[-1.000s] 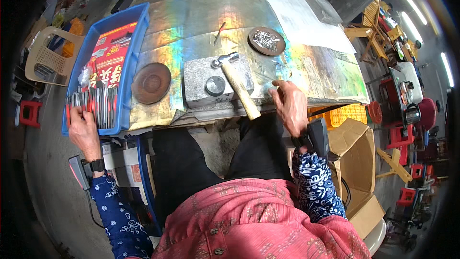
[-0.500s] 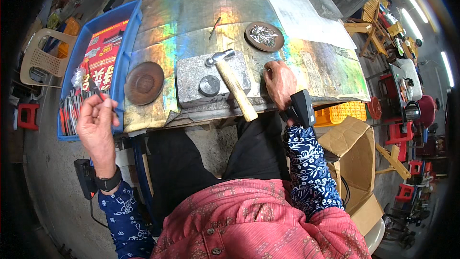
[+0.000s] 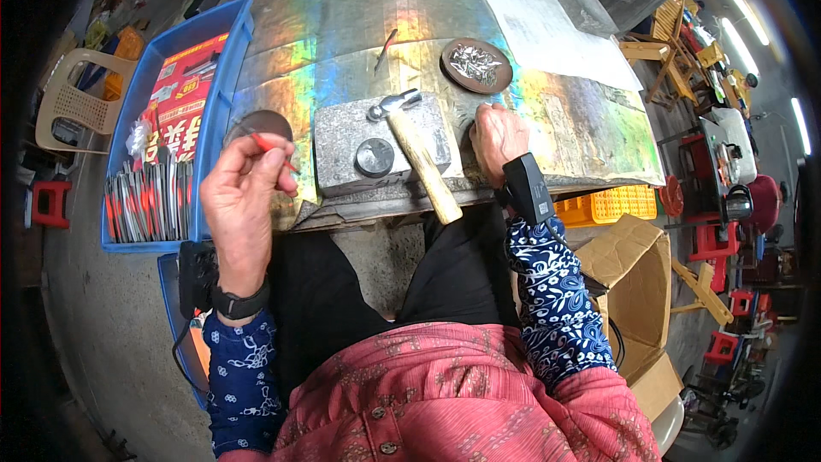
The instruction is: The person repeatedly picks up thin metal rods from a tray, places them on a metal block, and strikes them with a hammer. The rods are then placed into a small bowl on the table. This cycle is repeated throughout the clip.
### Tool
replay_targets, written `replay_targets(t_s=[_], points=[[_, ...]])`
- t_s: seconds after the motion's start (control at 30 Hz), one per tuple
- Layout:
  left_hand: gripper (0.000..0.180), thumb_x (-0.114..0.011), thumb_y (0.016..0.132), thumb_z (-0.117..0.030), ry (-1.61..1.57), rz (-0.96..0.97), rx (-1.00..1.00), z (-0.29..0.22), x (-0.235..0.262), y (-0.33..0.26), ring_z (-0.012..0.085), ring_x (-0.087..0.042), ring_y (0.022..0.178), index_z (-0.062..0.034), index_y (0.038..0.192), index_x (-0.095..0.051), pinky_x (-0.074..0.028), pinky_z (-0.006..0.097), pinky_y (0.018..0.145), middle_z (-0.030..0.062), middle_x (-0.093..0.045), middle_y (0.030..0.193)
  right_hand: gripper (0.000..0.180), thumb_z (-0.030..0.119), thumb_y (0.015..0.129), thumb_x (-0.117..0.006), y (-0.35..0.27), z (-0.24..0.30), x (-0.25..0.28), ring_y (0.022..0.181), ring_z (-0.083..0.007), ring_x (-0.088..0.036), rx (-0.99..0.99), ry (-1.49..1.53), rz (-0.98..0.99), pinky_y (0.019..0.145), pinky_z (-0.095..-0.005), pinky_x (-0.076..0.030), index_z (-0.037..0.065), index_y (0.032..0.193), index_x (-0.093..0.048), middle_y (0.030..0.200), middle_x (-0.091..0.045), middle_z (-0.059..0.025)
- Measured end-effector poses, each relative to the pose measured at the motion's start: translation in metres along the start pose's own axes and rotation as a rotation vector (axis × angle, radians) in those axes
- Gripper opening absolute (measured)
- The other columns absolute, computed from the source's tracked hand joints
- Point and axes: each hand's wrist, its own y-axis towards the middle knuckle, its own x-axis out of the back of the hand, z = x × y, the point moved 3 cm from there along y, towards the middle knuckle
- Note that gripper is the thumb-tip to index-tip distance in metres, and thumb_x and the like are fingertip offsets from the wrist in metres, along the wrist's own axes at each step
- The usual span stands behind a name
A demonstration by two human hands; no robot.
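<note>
Red slim piece (image 3: 268, 144) pinched by my left fingers (image 3: 272, 164) looks light, stiff, best held mid-length; whether right fingers (image 3: 486, 126) grip, I can't tell.

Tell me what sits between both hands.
The head view shows a grey block between the left hand and right hand, with a hammer and small disc on top.

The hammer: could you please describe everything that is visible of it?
The hammer has a pale wooden handle and a metal head, rounded at its left end and darker at its right. It lies across the grey, stone-like block, with the head toward the far side. The handle slants down the picture and rightward, its end sticking out past the block's near edge. Only the block visibly touches it.
</note>
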Motion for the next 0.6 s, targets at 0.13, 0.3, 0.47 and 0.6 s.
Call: replay_targets(t_s=[0.13,0.3,0.47,0.6], points=[[0.011,-0.060,0.094,-0.002,-0.041,0.046,-0.010,0.008,-0.021,0.005,0.0068,-0.058,0.067,0.0043,0.102,-0.065,-0.050,0.021,0.060,0.0037,-0.062,0.083,0.008,0.010,0.070,-0.064,0.002,-0.003,0.000,0.071,-0.0356,-0.064,0.123,-0.029,-0.010,0.061,-0.0431,-0.051,0.004,0.072,-0.059,0.070,-0.060,-0.0167],[0.013,-0.060,0.094,-0.001,-0.019,0.059,-0.056,0.023,-0.037,0.009,0.0062,-0.059,0.068,0.0046,0.104,-0.065,-0.051,0.020,0.059,0.0033,-0.064,0.084,0.010,0.010,0.072,-0.064,0.002,-0.007,0.006,0.071,-0.0361,-0.064,0.107,0.012,-0.012,0.062,-0.0437,-0.051,0.003,0.072,-0.058,0.071,-0.061,-0.0174],[0.015,-0.065,0.089,0.000,0.061,0.032,-0.046,0.033,-0.041,0.006,0.0035,-0.058,0.070,0.0037,0.104,-0.066,-0.050,0.019,0.062,0.0013,-0.066,0.089,0.013,0.009,0.074,-0.065,-0.002,-0.012,0.010,0.081,-0.0392,-0.065,-0.031,0.036,0.160,0.072,-0.0450,-0.052,-0.001,0.080,-0.060,0.083,-0.064,-0.0223],[0.012,-0.066,0.086,0.004,0.269,0.034,-0.159,0.030,-0.043,0.004,0.0036,-0.055,0.067,0.0046,0.098,-0.068,-0.046,0.019,0.062,0.0017,-0.065,0.087,0.018,0.012,0.077,-0.066,-0.005,-0.014,0.014,0.081,-0.0395,-0.064,-0.110,0.092,0.155,0.072,-0.0456,-0.052,-0.002,0.085,-0.058,0.087,-0.064,-0.0233]])
